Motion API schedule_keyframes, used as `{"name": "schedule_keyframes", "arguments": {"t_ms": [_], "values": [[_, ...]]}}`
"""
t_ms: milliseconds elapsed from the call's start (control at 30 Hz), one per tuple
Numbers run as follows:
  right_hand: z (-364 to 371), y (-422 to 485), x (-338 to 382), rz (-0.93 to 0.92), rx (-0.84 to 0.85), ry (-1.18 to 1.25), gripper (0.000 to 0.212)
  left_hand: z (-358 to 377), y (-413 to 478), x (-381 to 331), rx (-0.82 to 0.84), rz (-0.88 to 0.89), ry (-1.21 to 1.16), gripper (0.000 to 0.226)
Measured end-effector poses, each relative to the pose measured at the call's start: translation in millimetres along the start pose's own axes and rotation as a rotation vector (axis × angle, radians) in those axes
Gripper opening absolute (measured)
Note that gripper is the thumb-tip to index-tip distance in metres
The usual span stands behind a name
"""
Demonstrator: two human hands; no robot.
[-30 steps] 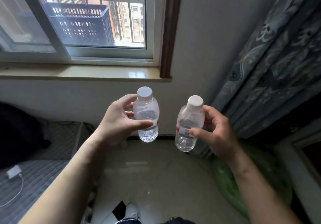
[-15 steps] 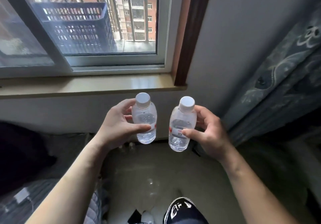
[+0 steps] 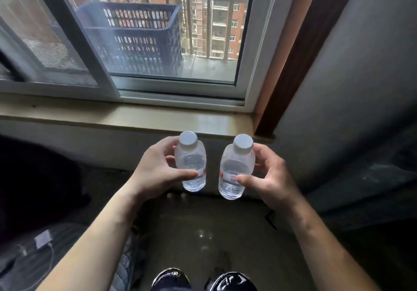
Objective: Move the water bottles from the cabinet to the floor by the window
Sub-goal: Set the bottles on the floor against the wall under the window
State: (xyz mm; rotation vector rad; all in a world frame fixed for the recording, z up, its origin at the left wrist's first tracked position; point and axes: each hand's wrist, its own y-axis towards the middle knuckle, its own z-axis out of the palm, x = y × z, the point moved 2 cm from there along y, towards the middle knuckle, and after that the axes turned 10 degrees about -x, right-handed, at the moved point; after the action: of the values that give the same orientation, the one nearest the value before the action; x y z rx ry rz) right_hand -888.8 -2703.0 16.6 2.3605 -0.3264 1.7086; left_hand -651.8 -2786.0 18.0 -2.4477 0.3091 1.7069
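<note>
Two small clear water bottles with white caps are held upright in the air, side by side, just below the window sill [image 3: 126, 119]. My left hand [image 3: 158, 173] grips the left bottle [image 3: 190, 162], thumb across its front. My right hand [image 3: 268, 178] grips the right bottle [image 3: 235, 166] the same way. A narrow gap separates the two bottles. The glossy tiled floor [image 3: 209, 234] lies under them, in front of the wall below the window [image 3: 158, 31].
A bed with a striped cover and a white charger [image 3: 42, 238] borders the floor on the left. A patterned curtain [image 3: 372, 178] hangs at the right. My two dark shoes [image 3: 203, 279] stand at the bottom edge. A blue crate [image 3: 135, 40] sits outside the glass.
I have stepped closer to the window, so the sill now sits right above the bottles. The two bottles have come nearer to each other and more upright.
</note>
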Motion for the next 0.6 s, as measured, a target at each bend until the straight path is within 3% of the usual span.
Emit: {"name": "schedule_keyframes", "arguments": {"t_ms": [300,600], "values": [[36.0,43.8,-46.6,0.1,0.055,-0.043,0.064,3.6,35.9,58.3,0.013,-0.091,0.018,0.064],[98.8,78.5,-169.5,0.187,0.034,-0.094,0.059,41.7,86.2,197.2,0.111,-0.126,0.059,0.065]]}}
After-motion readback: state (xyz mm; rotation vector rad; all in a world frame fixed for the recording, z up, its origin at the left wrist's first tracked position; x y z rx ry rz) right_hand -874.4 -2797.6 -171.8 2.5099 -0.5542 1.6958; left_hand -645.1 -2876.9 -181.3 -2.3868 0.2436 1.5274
